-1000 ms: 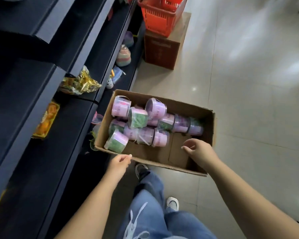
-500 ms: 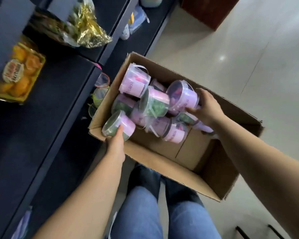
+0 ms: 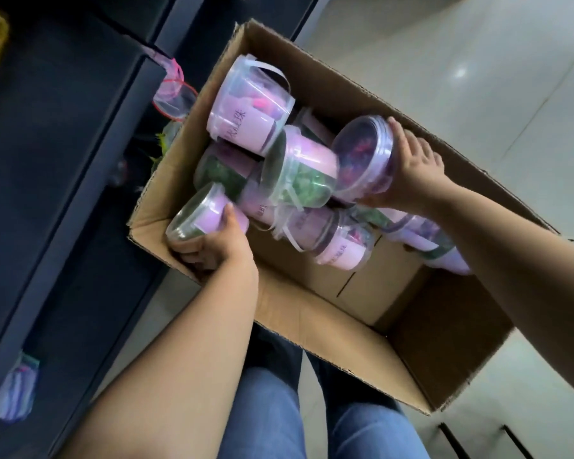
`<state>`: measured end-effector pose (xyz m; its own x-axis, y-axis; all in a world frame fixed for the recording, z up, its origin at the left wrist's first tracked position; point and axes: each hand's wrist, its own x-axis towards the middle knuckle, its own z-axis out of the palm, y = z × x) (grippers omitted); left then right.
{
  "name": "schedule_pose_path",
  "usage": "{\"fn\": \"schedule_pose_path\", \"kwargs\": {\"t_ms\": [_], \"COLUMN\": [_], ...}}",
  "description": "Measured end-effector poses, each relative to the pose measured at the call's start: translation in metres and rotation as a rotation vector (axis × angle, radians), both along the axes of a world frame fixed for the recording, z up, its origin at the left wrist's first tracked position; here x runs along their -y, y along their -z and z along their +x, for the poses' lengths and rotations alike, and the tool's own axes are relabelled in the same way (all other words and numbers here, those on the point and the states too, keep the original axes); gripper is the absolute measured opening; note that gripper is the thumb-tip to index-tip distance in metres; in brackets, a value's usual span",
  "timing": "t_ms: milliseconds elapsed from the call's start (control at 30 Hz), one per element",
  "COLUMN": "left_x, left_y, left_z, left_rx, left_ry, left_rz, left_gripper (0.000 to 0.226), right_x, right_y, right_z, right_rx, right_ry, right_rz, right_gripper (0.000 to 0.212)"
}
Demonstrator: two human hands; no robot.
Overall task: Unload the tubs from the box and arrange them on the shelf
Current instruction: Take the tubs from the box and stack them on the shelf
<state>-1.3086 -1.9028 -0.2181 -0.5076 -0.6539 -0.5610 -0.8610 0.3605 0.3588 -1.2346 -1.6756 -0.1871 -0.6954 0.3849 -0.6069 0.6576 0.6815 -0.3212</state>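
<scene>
Cardboard box (image 3: 315,329) stands on the floor beside the dark shelf (image 3: 63,167), with pink tubs piled at its far end. Left hand (image 3: 212,250) has its grip closed around a green-filled tub (image 3: 199,217) at the box's near-left corner. Right hand (image 3: 415,167) clasps a purple-filled tub (image 3: 362,157) above the pile.

A shop aisle: dark metal shelves (image 3: 80,180) beside a pale tiled floor (image 3: 478,77), with a cardboard box (image 3: 328,326) of identical tubs (image 3: 246,104).

Glossy plastic tubs (image 3: 251,104), seemingly matt cardboard box (image 3: 338,336)
</scene>
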Motion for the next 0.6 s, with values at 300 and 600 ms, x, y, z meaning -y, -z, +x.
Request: {"fn": "schedule_pose_path", "kwargs": {"t_ms": [300,600], "left_x": [-0.004,0.017], "left_y": [-0.024,-0.085], "left_z": [0.007,0.045], "left_rx": [0.004,-0.071], "left_ry": [0.104,0.151], "left_rz": [0.009,0.355], "left_gripper": [0.107,0.081], "right_x": [0.012,0.030], "right_y": [-0.001,-0.014], "right_z": [0.024,0.087], "right_rx": [-0.143,-0.204], "right_ry": [0.230,1.049], "right_rz": [-0.041,-0.237], "right_gripper": [0.119,0.093]}}
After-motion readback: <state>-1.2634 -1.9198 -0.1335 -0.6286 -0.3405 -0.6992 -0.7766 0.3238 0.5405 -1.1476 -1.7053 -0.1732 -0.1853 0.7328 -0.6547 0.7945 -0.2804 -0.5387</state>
